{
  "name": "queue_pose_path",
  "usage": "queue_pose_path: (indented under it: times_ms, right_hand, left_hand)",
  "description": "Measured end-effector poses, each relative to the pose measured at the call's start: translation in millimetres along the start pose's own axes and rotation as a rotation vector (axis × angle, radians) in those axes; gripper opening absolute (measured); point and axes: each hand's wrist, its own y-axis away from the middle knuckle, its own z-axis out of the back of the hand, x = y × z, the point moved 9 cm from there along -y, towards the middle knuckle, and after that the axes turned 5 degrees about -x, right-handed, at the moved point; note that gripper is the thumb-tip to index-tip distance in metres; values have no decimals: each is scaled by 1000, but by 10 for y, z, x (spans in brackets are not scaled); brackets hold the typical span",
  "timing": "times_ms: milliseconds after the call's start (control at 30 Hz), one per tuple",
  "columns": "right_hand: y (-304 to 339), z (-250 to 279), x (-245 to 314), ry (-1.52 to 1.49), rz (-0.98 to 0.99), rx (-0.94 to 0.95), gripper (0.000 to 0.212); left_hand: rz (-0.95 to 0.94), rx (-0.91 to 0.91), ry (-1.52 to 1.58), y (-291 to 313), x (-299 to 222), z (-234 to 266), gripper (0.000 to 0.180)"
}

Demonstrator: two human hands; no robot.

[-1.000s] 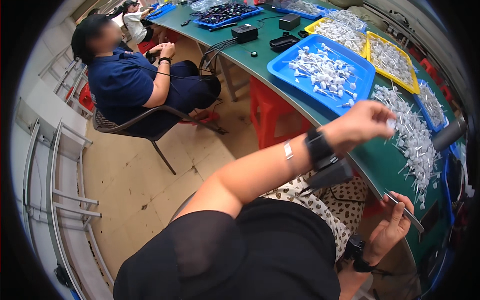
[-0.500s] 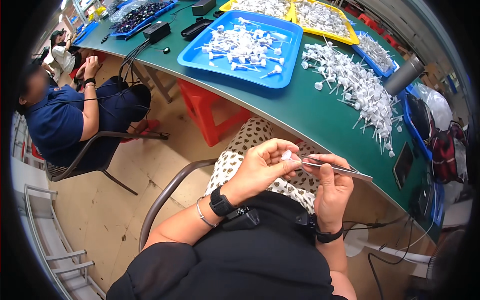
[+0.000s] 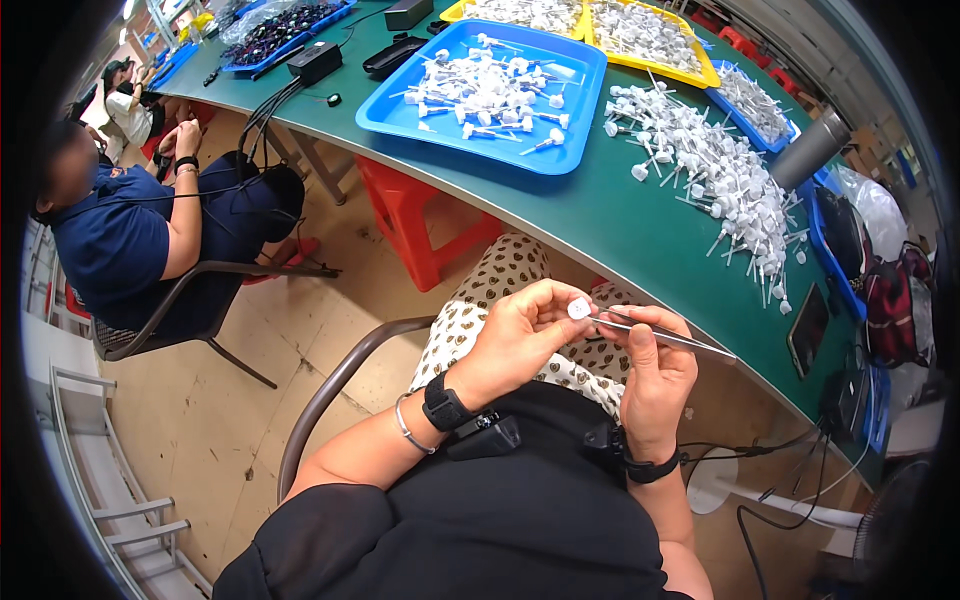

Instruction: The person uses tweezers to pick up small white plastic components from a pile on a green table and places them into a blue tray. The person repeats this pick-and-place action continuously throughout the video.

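Note:
Above my lap, my left hand [image 3: 515, 330] is closed, pinching a small white plastic piece [image 3: 578, 308] between thumb and fingertips. The piece's broad square-looking face is turned up. My right hand [image 3: 657, 380] grips slim metal tweezers [image 3: 695, 344], their back end pointing right toward the table edge. The tips of the tweezers reach the white piece; whether they touch it or lie just beside it, I cannot tell. Past my hands, a blue tray [image 3: 395, 125] on the table holds many white pieces with thin stems. A loose heap of similar pieces [image 3: 720, 165] lies right of it.
Yellow trays [image 3: 705, 75] and a smaller blue tray [image 3: 783, 143] hold more pieces. A grey cylindrical bottle [image 3: 812, 148] and a phone [image 3: 807, 333] are on the green table [image 3: 640, 225]. A red stool [image 3: 420, 225] stands below. A seated person [image 3: 130, 220] is at left.
The white piece has turned in my left fingers, so its broad face now shows. My right hand and the tweezers have shifted slightly left, with the tweezers at a changed tilt.

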Motion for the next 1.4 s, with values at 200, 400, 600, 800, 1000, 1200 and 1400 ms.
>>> queue_pose_path:
  times_ms: [200,400,600,800,1000,1200,1400]
  right_hand:
    - [30,-12,19,91,17,-3,17]
    - [55,-28,76,215,104,25,15]
    - [65,-35,91,287,142,46,14]
    - [54,-50,103,318,155,84,14]
    - [48,-49,90,197,68,44,11]
    - [41,-30,88,279,172,72,8]
    - [33,-43,74,344,105,76,9]
  left_hand:
    - [-35,0,-208,19,31,47,23]
    - [-220,-10,-399,59,-198,0,15]
    - [-257,11,-424,74,-218,-13,14]
    - [-235,31,-428,75,-164,1,15]
    - [-183,45,-369,66,-116,6,14]
    - [-303,75,-461,87,-190,-48,12]
    - [-331,97,-455,104,-199,-64,10]
